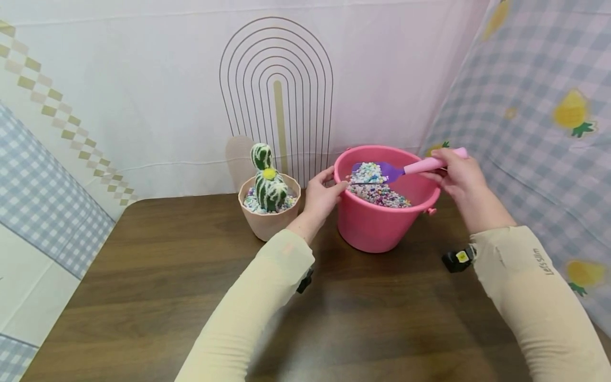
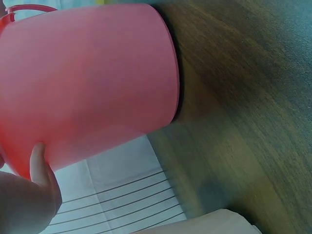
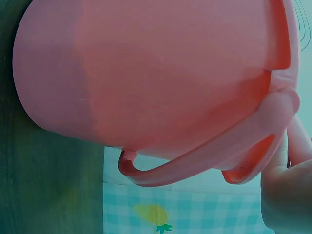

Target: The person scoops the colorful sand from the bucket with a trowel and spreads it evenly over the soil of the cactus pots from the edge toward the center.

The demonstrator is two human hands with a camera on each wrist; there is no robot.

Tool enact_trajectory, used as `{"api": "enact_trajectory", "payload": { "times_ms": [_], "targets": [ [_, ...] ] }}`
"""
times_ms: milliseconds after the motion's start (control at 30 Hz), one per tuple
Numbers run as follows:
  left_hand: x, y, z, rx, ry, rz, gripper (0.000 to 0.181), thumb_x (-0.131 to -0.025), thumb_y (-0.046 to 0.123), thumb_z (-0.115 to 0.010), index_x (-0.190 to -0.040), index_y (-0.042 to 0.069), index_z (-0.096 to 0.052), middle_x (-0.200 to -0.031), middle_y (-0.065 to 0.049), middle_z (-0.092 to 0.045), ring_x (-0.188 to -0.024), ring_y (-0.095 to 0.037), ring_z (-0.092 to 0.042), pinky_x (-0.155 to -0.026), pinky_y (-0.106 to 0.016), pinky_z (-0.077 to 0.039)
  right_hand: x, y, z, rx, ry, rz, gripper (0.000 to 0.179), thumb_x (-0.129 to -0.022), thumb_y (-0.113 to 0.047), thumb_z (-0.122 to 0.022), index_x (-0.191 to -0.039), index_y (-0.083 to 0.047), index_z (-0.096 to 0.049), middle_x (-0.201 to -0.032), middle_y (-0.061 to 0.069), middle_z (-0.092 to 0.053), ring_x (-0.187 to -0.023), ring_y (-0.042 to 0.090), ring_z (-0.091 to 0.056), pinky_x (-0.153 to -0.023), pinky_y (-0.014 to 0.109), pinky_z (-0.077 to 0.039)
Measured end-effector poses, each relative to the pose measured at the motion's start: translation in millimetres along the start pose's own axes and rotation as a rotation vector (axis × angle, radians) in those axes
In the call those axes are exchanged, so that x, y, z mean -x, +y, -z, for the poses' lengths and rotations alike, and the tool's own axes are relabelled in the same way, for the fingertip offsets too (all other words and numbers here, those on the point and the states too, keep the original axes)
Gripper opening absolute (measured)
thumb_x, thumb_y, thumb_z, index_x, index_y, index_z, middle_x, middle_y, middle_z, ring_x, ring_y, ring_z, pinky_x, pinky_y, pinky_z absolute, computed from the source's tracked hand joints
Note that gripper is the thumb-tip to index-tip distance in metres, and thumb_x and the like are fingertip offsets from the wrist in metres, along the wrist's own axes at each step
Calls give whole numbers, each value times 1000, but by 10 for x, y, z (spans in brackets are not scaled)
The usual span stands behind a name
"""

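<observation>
A pink bucket [image 1: 374, 228] on the wooden table holds a layer of small multicoloured pebbles [image 1: 382, 196]. My left hand [image 1: 322, 196] grips its left rim, the thumb along the outer wall as the left wrist view shows. With my right hand [image 1: 460, 172] I hold a small shovel by its pink handle [image 1: 431, 163]; its purple blade [image 1: 392, 172] is inside the bucket's mouth, loaded with a heap of pale pebbles [image 1: 368, 173]. In the right wrist view the bucket's handle [image 3: 195, 163] hangs along its side, and the shovel is hidden there.
Left of the bucket stands a peach pot [image 1: 267, 225] with a green cactus [image 1: 269, 188] bearing a yellow flower, set in pale pebbles. A patterned cloth [image 1: 167, 106] hangs behind the table [image 1: 191, 276], and a checked one [image 1: 525, 122] on the right.
</observation>
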State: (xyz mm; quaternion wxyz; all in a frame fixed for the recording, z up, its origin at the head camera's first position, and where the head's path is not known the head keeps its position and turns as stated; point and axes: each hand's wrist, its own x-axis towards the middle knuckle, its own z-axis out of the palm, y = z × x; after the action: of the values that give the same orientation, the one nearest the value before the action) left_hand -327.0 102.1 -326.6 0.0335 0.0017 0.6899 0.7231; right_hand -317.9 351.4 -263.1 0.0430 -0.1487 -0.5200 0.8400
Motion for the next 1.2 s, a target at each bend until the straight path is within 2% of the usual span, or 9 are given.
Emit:
{"api": "enact_trajectory", "payload": {
  "times_ms": [233, 600, 833, 967, 1200],
  "targets": [
    [2, -7, -4, 10, 1, 5, 56, -87, 11, -65, -139, 13, -45, -129, -13, -53, -112, -25, -60, -92, -39, -52, 10, -18, 25, -4, 5, -7, 13, -85, -1, -62, -91, -5, -51, -68, 5, -64, -60, 19, -69, -58, 32, -59],
    [16, -16, -16, -2, 0, -2, 56, -89, 13, -63, -141, 13, -43, -131, -11, -53, -113, -23, -58, -91, -36, -52, 33, -6, 50, -4, -7, 24, 10, -85, -3, -63, -87, -6, -53, -67, 4, -62, -61, 16, -67, -55, 31, -58],
    [112, -45, -5, -18, 7, -2, 51, -92, 20, -59, -139, 9, -44, -129, -13, -54, -111, -23, -60, -90, -35, -53, 44, 5, 21, -14, -7, 2, 14, -85, -3, -63, -91, -6, -51, -68, 5, -62, -61, 17, -68, -56, 31, -58],
    [219, -91, 120, -49, -45, -8, 47, -93, 21, -57, -137, 8, -46, -132, -14, -53, -115, -25, -58, -85, -35, -55, 47, -8, -1, -41, -4, -20, 18, -84, -3, -64, -94, -6, -50, -69, 6, -62, -61, 19, -68, -57, 33, -58],
    [470, -198, 524, -103, -96, -46, 39, -94, 20, -55, -130, 5, -52, -130, -15, -55, -118, -28, -55, -81, -38, -57, 44, -13, -55, -96, -21, -33, 8, -85, -3, -63, -83, -5, -56, -69, 6, -62, -63, 21, -69, -58, 34, -58]
  ]
}}
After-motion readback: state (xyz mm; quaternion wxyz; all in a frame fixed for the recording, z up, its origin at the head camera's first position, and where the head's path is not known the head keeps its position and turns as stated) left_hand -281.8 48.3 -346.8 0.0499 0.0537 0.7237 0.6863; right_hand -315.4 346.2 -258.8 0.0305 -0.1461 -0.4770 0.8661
